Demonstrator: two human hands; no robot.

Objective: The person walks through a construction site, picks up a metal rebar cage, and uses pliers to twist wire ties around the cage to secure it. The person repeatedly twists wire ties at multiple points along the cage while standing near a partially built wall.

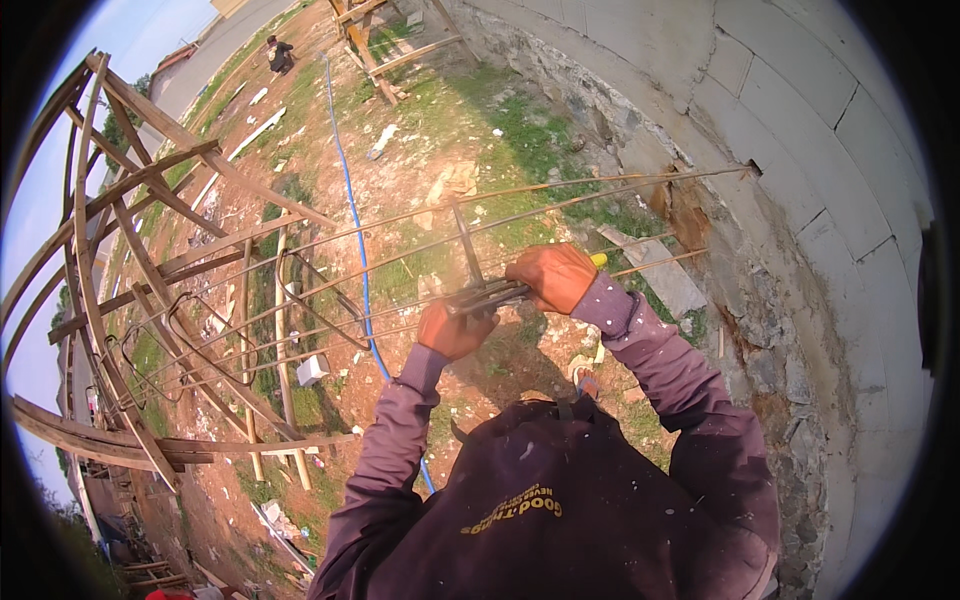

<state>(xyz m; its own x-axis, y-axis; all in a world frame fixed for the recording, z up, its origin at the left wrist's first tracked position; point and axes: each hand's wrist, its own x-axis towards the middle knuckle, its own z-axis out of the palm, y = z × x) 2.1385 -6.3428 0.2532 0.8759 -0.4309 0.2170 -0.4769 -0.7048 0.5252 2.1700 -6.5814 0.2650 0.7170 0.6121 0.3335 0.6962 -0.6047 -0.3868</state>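
Observation:
Several long steel reinforcing bars (420,243) run from the wall at the right toward the left, in front of me. A bent rebar stirrup (466,240) stands across them, near my hands. My left hand (457,328) is closed around the stirrup's lower part, at the near bars. Just to its right, my right hand (552,278) is closed on a tool whose yellow handle end (599,260) sticks out past the fingers. Grey metal (492,296) lies between the two hands; its exact shape is blurred. Further left, more bent stirrups (210,350) hang on the bars.
A rough block wall (840,190) rises at the right, with bar ends meeting it. Wooden scaffold framing (130,260) stands at the left; another wooden frame (365,50) is at the back. A blue hose (352,205) crosses the littered ground. One person (279,55) is far off.

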